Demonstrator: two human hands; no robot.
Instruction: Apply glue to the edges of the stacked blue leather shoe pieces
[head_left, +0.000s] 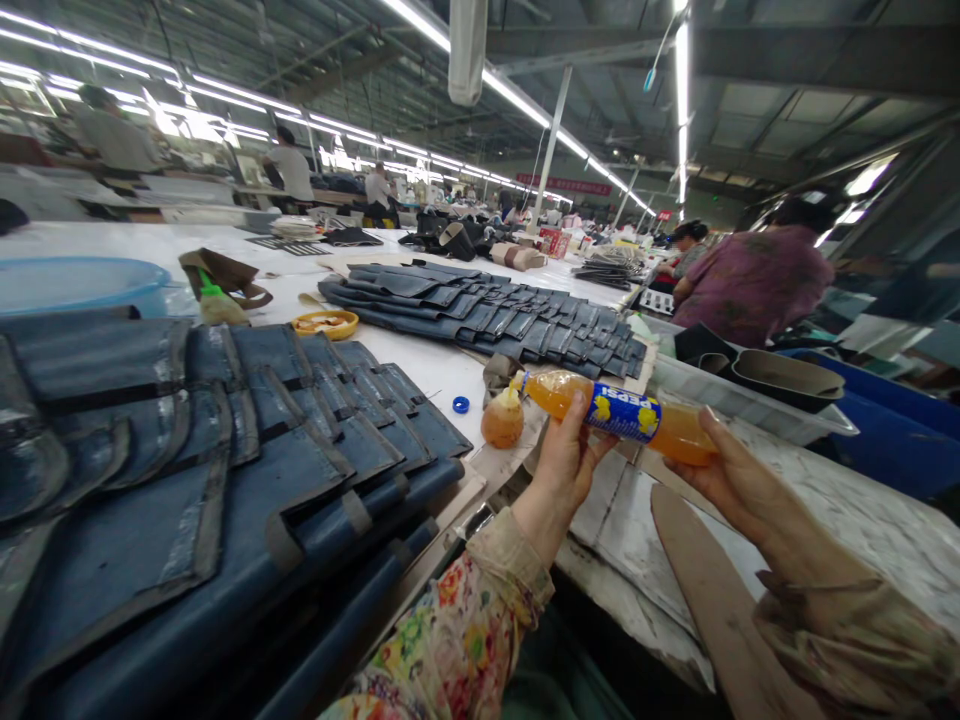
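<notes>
A plastic bottle (pixel 624 412) with a blue Pepsi label and orange liquid inside lies almost level between my hands. My left hand (pixel 564 455) grips it near the neck, and my right hand (pixel 724 470) is wrapped round its base. The bottle's mouth points left and meets the pale neck of a small round squeeze bottle (pixel 502 420), which stands on the table and looks orange-brown. Whether liquid is flowing between them cannot be made out. A blue bottle cap (pixel 460 404) lies on the table left of the squeeze bottle.
Overlapping dark blue pieces with grey edging (pixel 150 480) cover the left side. More such pieces (pixel 495 310) lie behind. A yellow dish (pixel 325 323) and a blue basin (pixel 82 285) stand farther back. At right are a pale plastic crate (pixel 750 405) and a co-worker (pixel 757 270).
</notes>
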